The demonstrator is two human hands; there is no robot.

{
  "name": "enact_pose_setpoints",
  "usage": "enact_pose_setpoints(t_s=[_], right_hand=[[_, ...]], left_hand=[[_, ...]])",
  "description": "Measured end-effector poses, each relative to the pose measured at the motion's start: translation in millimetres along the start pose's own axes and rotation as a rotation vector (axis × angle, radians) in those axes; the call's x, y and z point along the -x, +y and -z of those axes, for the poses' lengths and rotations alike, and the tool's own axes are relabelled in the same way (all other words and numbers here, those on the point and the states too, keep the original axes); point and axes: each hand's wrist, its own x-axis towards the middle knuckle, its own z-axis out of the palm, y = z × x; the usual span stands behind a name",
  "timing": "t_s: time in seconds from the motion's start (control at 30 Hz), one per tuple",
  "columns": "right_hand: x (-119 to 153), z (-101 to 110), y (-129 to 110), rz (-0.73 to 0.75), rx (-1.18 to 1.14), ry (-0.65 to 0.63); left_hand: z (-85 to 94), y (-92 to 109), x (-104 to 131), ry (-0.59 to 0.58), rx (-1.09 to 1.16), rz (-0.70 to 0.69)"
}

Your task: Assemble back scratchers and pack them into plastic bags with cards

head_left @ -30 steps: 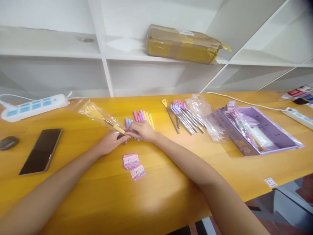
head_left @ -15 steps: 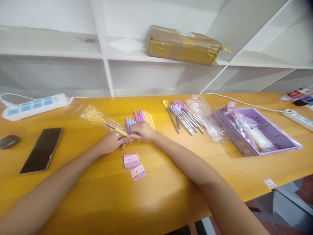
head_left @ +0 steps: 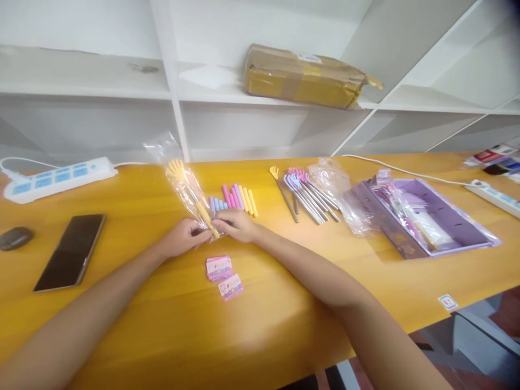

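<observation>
A yellow back scratcher (head_left: 202,210) with a hand-shaped head lies inside a clear plastic bag (head_left: 164,146), tilted up and to the left. My left hand (head_left: 186,237) pinches the lower left of the bag near the handle's end. On the other side, my right hand (head_left: 235,223) has its fingers closed on the bag's edge by the same handle end. Just beyond my right hand lie pink, purple, blue and yellow handle sleeves (head_left: 239,197) in a row. Small pink printed cards (head_left: 219,268) are stacked on the table nearer to me.
Back scratcher rods with coloured heads (head_left: 304,195) lie right of centre, beside crumpled clear bags (head_left: 339,189). A purple box (head_left: 459,216) holds bagged pieces. At left are a phone (head_left: 70,252), a dark mouse-like object (head_left: 15,237) and a power strip (head_left: 60,177). A taped parcel (head_left: 304,76) sits on the shelf.
The bagged back scratcher has swung more upright, its head moving right and up. My right hand has drawn back slightly from the sleeves, uncovering more of them.
</observation>
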Motion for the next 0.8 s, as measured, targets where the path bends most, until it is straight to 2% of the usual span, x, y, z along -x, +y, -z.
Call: enact_pose_setpoints(t_s=[0.13,0.23,0.3,0.37,0.47,0.53,0.6,0.7,0.8], right_hand=[[-2,-13,-14,-0.126,-0.307,0.000],[-8,-16,-22,-0.206,-0.473,0.000],[-9,-15,-31,-0.273,-0.553,-0.025],[-7,-15,-45,-0.366,-0.558,-0.132],[-1,-18,-73,-0.486,-0.479,-0.388],[2,-20,-90,-0.503,-0.400,-0.541],[1,-20,-101,-0.470,-0.251,-0.636],[0,-13,-107,-0.347,0.068,-0.670],[5,-5,-107,-0.172,0.421,-0.596]], left_hand=[[-3.1,-1,3,-0.027,-0.052,-0.122],[-1.8,-9,3,-0.021,0.039,-0.114],[1.3,-14,0,0.128,0.228,-0.076],[5.1,-15,-5,0.371,0.486,-0.038],[9.2,-10,-13,0.580,0.763,0.032],[9.7,-6,-17,0.635,0.824,0.075],[8.6,-3,-19,0.669,0.835,0.094],[6.9,-2,-21,0.717,0.842,0.124],[7.6,-6,-22,0.774,0.841,0.165]])
